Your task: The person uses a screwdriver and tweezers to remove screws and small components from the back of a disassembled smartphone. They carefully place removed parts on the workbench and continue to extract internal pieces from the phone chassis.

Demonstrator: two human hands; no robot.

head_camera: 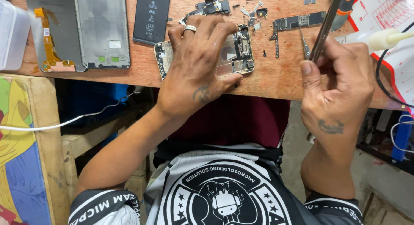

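Note:
My left hand, a ring on one finger, lies flat over an opened phone body with bare circuitry, pressing it onto the wooden bench. My right hand is closed around long metal tweezers that point up and away over the bench. The tweezers' tips are out of the picture. Most of the phone's middle is hidden under my left hand.
On the bench lie a phone screen frame with an orange flex cable, a black battery, a long circuit board, small loose parts, a thin metal probe, a white nozzle and a red-and-white mat.

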